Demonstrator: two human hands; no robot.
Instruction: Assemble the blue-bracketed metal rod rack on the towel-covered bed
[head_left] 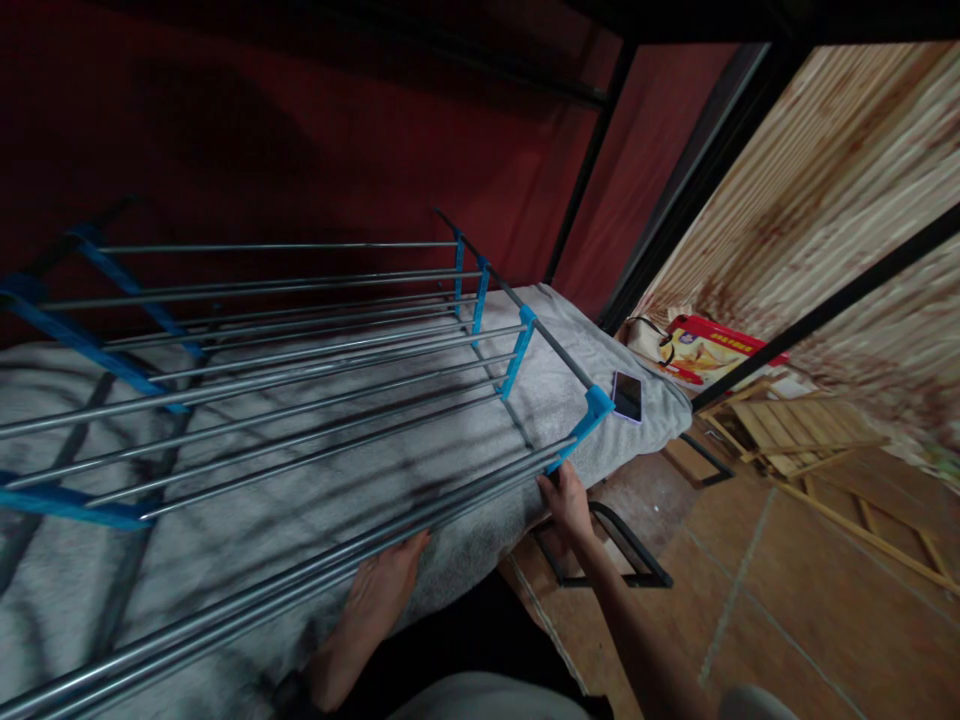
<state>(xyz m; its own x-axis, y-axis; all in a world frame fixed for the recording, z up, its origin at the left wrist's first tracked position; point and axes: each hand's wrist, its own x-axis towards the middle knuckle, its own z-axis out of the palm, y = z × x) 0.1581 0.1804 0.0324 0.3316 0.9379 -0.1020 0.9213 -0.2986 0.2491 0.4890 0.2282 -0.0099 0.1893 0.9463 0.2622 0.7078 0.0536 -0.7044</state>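
Note:
A rack (315,370) of thin metal rods with blue plastic brackets lies across the grey blanket (480,555) in front of me. My right hand (567,500) is closed around the lower end of the near right blue bracket (592,412), beside the rod ends. My left hand (386,580) is at the near pair of rods (300,583), its upper edge touching them from below. The rods and the angle hide most of its fingers, so their grip does not show. Dark tubes join the brackets at both ends of the rack.
A phone (628,396) lies on the blanket right of the rack. Dark bed-frame posts (589,165) rise behind and to the right. On the tiled floor are a black metal frame (652,568) and a folded wooden piece (810,430). A red and yellow box (712,350) stands beyond.

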